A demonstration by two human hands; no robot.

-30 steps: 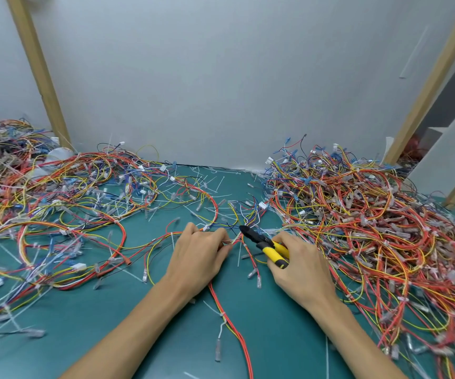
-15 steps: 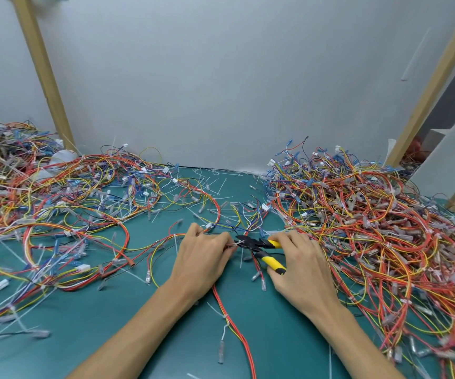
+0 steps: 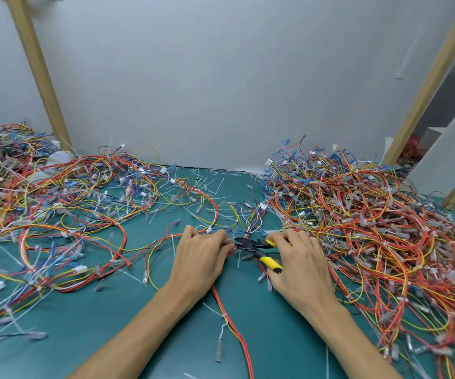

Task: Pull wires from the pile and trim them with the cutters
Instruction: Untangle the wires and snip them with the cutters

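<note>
Cutters (image 3: 257, 251), black-headed with yellow handles, low over the green mat (image 3: 111, 337), in the gap between two heaps of wire. Gripped in the right hand (image 3: 300, 266), fingers curled over the upper handle, lower handle against the thumb side, handles spread a little. Black nose pointing left, right at the fingertips of the left hand (image 3: 201, 258). Cannot tell whether the blades bite anything.

Left hand knuckles-up on the mat, fingers curled, pinching a thin wire bundle (image 3: 231, 329) of red and yellow strands. Bundle trailing from under the palm towards the near edge, with a white tie and a clear-sleeved terminal hanging off it.

Pile (image 3: 371, 228) of red, orange, yellow and blue wires just beside the right hand, reaching back to the pale wall (image 3: 220, 77). Looser heap (image 3: 56, 201) spread wide on the left, apart from the left hand. White cable-tie offcuts (image 3: 220, 184) scattered on the mat between the heaps. Slanted wooden posts (image 3: 39, 75) at both sides against the wall.
</note>
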